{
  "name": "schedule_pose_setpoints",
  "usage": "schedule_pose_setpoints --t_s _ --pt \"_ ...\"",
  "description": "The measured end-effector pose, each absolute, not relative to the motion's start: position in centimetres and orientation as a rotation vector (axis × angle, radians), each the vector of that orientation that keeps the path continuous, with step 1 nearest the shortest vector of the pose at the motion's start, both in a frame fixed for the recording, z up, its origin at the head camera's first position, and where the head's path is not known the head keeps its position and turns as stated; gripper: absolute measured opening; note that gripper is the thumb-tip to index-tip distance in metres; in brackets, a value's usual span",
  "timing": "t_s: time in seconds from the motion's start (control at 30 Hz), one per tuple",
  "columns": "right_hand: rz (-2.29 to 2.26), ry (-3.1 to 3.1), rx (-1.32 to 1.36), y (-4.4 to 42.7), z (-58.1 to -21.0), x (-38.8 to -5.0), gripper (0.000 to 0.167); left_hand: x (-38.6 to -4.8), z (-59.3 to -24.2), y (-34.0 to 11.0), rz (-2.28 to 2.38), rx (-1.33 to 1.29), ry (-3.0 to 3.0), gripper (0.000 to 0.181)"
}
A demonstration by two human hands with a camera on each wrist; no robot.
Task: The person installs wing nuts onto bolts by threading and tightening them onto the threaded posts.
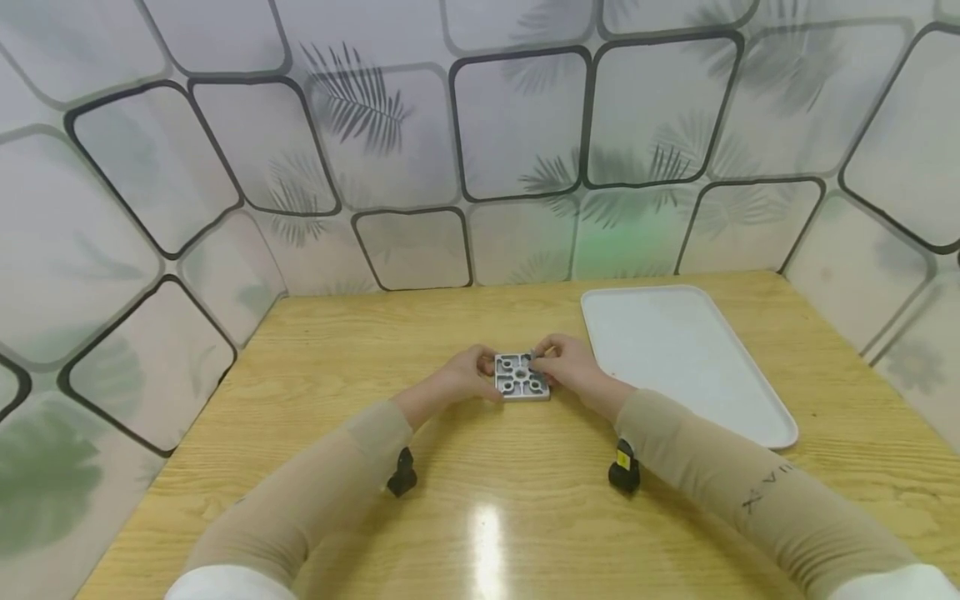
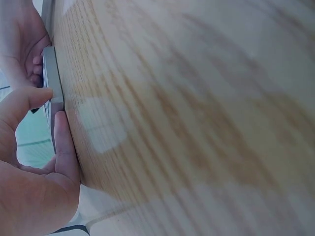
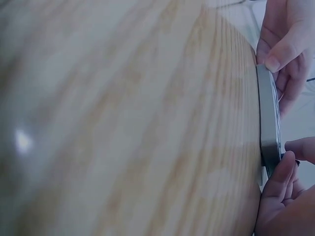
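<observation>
A square silver metal plate (image 1: 521, 377) with round bosses and a central hole lies flat on the wooden table. My left hand (image 1: 472, 375) grips its left side; in the left wrist view the thumb presses the top edge of the plate (image 2: 55, 81) and a finger lies along its side. At the far right corner is my right hand (image 1: 570, 362), its thumb and forefinger pinching a small dark piece (image 3: 297, 162) against the plate. Fingers cover most of that piece, so its kind cannot be told.
To the right, a white rectangular tray (image 1: 682, 358) sits on the wooden table (image 1: 360, 342). Behind the table hangs a patterned wall covering (image 1: 405, 167) with leaf prints. Black wrist cameras hang beneath both forearms.
</observation>
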State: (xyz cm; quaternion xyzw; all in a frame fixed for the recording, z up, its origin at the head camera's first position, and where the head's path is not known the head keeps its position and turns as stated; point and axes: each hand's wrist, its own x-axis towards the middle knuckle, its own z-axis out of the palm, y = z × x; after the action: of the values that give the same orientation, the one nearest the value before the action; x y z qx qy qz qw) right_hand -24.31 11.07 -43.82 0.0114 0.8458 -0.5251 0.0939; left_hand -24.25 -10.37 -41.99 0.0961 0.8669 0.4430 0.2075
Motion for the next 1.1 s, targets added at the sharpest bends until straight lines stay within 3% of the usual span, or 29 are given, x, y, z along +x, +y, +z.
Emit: schedule_pose_setpoints --t_s 0.67,0.9,1.1 --pt "-1.208 2.786 0.071 10.1 -42.9 -23.7 0.026 -24.3 -42.1 -10.4 1.214 0.269 2.423 0.083" --pt "-1.320 2.691 0.056 10.4 -42.9 -23.9 0.040 -24.3 -42.2 -10.4 1.233 0.258 2.414 0.083" --pt "-1.593 2.470 0.028 11.1 -43.3 -24.1 0.037 -24.3 -42.4 -10.2 1.234 0.245 2.431 0.084"
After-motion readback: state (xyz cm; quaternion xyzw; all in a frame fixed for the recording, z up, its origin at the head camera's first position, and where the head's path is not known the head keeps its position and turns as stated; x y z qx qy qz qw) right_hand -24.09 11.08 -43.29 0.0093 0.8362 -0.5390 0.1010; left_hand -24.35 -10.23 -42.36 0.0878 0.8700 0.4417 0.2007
